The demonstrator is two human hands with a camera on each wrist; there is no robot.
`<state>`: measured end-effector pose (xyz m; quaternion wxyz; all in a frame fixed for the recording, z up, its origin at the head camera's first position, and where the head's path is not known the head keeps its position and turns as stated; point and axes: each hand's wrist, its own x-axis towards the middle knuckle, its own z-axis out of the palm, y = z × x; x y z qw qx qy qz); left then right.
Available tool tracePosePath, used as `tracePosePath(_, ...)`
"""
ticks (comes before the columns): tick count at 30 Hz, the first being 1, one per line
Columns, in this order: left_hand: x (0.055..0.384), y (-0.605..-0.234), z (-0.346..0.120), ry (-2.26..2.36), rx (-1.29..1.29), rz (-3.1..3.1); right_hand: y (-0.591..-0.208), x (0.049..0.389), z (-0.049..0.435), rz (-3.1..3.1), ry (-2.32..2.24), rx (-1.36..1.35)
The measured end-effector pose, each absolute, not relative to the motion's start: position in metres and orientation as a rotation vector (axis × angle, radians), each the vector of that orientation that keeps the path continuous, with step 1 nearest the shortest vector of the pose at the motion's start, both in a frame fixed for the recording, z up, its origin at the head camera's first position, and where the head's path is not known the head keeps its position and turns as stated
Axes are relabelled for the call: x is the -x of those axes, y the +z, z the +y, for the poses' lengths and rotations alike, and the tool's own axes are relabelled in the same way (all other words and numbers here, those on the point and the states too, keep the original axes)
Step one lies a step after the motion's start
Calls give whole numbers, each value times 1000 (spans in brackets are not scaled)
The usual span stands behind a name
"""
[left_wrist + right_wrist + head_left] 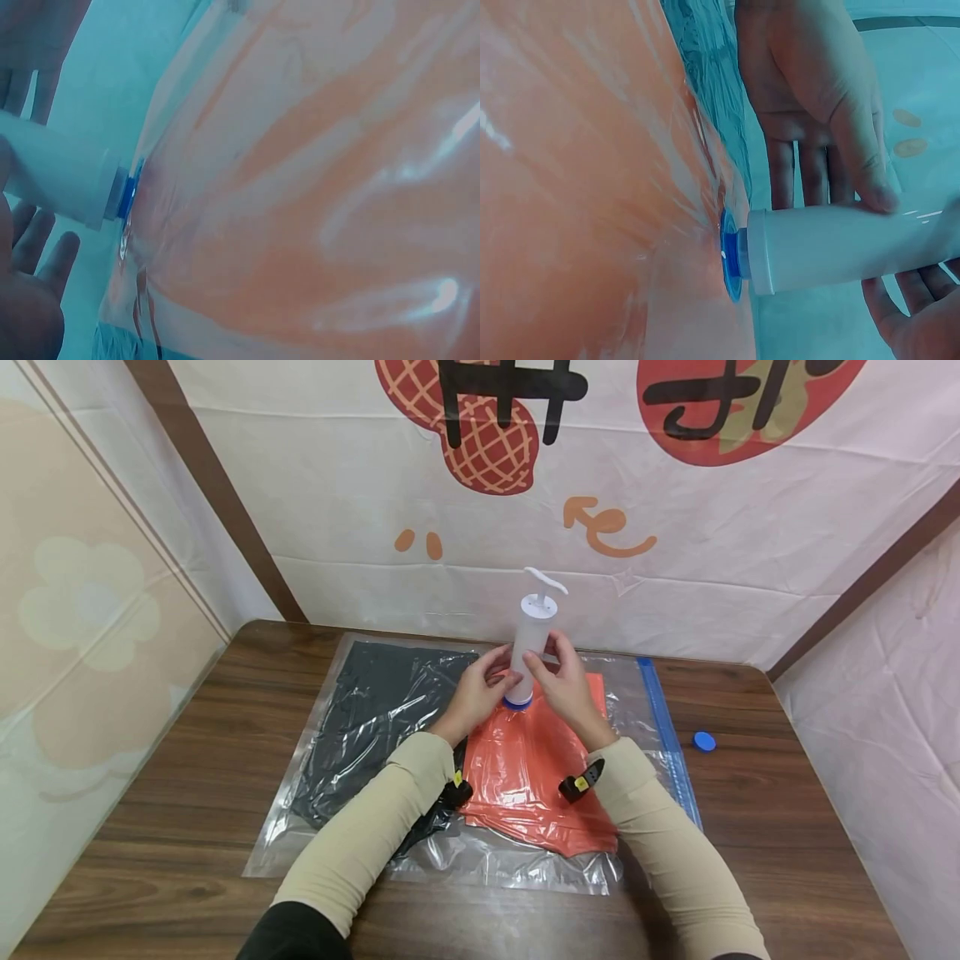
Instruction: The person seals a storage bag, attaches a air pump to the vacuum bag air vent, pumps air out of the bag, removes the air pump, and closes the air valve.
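Observation:
A white hand pump (pixel 531 635) with a T-shaped handle (pixel 547 581) stands nearly upright, its lower end on a blue valve (pixel 730 255) of a clear plastic storage bag (pixel 517 875). Gripping the pump's barrel from the left is my left hand (pixel 476 690), thumb along its side. My right hand (pixel 566 687) holds the same barrel from the right, slightly higher, with thumb in front and fingers behind. Under the film lie an orange folded cloth (pixel 517 760), beneath the pump, and a black one (pixel 397 693) to its left. The handle sits raised above the barrel's top.
A small round blue cap (pixel 704 742) lies on the wooden table (pixel 780 827) to the right of the bag. Along the bag's right edge runs a blue zip strip (pixel 671 735). A printed cloth wall (pixel 337 502) rises right behind the table.

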<state>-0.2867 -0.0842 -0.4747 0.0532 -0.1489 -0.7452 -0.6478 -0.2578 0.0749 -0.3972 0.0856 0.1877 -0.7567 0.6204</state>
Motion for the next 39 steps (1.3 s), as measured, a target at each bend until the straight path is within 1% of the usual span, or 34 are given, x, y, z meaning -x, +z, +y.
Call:
tracePosePath(12,281,-471,-82,-1899,448,-2358,-399,261,73,-2287,1847,-510)
tracePosePath(24,285,-472,-92,-1813,456,-2335,-405,260,82,-2216,1847,-527)
tracePosePath(33,286,-469,-91,-1850,401,-2338,-404,258,79,-2248,1854,-536)
tracePosePath(39,288,-471,-89,-1909,421,-2310,-410,264,76,-2232,1898,-530)
